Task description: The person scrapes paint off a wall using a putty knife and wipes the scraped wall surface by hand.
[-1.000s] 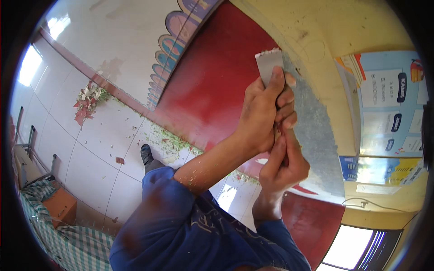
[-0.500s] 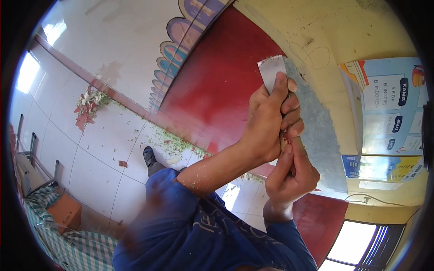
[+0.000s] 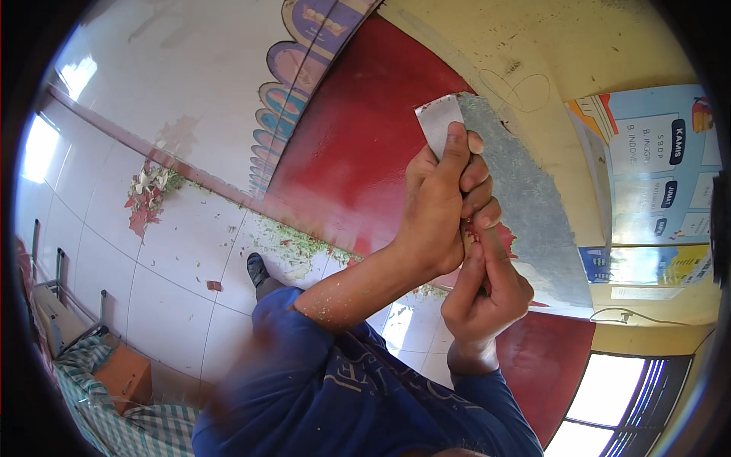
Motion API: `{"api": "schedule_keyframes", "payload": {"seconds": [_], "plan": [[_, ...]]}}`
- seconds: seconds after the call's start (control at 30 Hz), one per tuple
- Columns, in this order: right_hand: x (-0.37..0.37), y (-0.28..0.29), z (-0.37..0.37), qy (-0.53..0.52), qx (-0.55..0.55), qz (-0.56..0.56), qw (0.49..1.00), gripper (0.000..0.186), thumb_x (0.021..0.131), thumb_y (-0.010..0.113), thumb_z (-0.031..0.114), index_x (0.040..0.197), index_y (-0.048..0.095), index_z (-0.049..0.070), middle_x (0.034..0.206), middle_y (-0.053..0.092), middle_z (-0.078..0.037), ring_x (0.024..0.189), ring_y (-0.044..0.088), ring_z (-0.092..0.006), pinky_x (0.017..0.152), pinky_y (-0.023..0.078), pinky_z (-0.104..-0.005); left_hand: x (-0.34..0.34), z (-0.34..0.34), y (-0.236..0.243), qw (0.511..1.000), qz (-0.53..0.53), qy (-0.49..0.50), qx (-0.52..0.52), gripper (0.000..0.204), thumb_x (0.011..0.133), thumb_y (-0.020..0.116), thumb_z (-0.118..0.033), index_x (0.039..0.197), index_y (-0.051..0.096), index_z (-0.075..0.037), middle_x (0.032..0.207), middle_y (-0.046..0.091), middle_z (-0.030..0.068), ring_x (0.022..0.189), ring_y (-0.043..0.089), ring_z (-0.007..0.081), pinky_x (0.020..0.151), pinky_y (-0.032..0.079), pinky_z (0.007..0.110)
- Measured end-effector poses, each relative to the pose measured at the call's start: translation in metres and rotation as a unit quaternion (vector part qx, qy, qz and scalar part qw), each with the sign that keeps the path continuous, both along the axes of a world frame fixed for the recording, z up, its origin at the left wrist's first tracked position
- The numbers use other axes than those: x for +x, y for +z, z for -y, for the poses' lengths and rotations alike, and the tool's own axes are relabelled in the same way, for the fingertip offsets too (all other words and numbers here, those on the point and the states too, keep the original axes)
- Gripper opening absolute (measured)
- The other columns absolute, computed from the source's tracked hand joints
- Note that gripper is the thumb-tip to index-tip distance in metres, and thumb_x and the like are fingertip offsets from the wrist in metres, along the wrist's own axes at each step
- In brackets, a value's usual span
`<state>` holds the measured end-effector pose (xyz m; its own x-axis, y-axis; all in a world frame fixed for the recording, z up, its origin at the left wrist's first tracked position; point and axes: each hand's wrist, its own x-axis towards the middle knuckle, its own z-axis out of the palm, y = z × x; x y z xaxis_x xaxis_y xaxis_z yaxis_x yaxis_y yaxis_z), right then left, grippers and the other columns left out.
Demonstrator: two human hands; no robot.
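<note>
In my left hand [image 3: 438, 202] is a scraper with a flat, wide metal blade [image 3: 439, 122]. The thumb lies along the blade and the fingers wrap round below it. Crumbs sit on the blade's upper edge. My right hand [image 3: 487, 293] is just under the left, thumb and forefinger pinched together by small red bits at the scraper's lower end; what they hold is hidden. Behind both hands rises a wall with glossy red paint [image 3: 358, 137] and a bare grey patch [image 3: 525, 183]. A ragged red remnant [image 3: 505, 240] shows beside the right hand.
Green and red flakes [image 3: 293, 242] litter the white tiled floor [image 3: 167, 297] along the wall's foot. A heap of peeled scraps [image 3: 152, 190] lies farther left. A poster [image 3: 655, 167] hangs at right, above a window [image 3: 609, 396]. Checked cloth [image 3: 84, 388] and an orange-brown box [image 3: 126, 377] stand lower left.
Both hands and the scraper have shifted slightly left and up, uncovering the red remnant beside the right hand. The grip looks the same. The whole view has turned a little.
</note>
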<state>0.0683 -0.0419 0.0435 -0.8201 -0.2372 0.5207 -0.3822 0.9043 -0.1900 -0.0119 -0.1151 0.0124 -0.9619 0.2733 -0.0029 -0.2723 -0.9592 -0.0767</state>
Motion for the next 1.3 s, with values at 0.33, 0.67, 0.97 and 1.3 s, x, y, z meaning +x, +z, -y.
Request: {"api": "schedule_keyframes", "payload": {"seconds": [0.33,0.67,0.97,1.3], "plan": [[0.001,-0.003,-0.021,0.003,0.006,-0.043,0.999,0.030,0.082,0.054,-0.006,0.110,0.063,-0.004,0.067,0.064,-0.016,0.053,0.063,-0.0203,0.048,0.047,-0.0276,0.005,-0.011,0.007,0.999,-0.010,-0.033,-0.002,0.028,0.099,0.043,-0.038,0.089,0.046,-0.012,0.060,0.031,-0.0046,0.044,0.026,0.0048,0.040,0.030,0.021],[-0.002,-0.006,-0.027,0.011,-0.012,-0.111,0.994,0.027,0.081,0.056,-0.006,0.106,0.064,-0.005,0.068,0.064,-0.016,0.053,0.063,-0.0215,0.048,0.045,-0.0278,0.005,-0.023,0.010,0.997,-0.031,-0.064,0.025,0.028,0.099,0.042,-0.039,0.090,0.047,-0.013,0.061,0.031,-0.0051,0.044,0.025,0.0036,0.038,0.028,0.019],[-0.004,-0.001,-0.009,-0.013,-0.028,-0.053,0.998,0.029,0.081,0.052,-0.006,0.108,0.063,-0.007,0.071,0.067,-0.015,0.057,0.066,-0.0209,0.051,0.049,-0.0258,0.001,-0.009,0.000,0.998,-0.027,-0.047,0.039,0.029,0.097,0.046,-0.042,0.089,0.047,-0.013,0.060,0.031,-0.0047,0.043,0.026,0.0051,0.040,0.029,0.022],[-0.026,0.008,0.008,0.009,0.068,0.029,0.997,0.028,0.079,0.056,-0.004,0.107,0.063,-0.005,0.068,0.066,-0.015,0.054,0.064,-0.0190,0.050,0.049,-0.0288,-0.014,0.005,-0.003,0.998,0.010,0.058,0.006,0.026,0.096,0.049,-0.040,0.087,0.051,-0.015,0.060,0.032,-0.0064,0.045,0.027,0.0036,0.038,0.028,0.019]]}}
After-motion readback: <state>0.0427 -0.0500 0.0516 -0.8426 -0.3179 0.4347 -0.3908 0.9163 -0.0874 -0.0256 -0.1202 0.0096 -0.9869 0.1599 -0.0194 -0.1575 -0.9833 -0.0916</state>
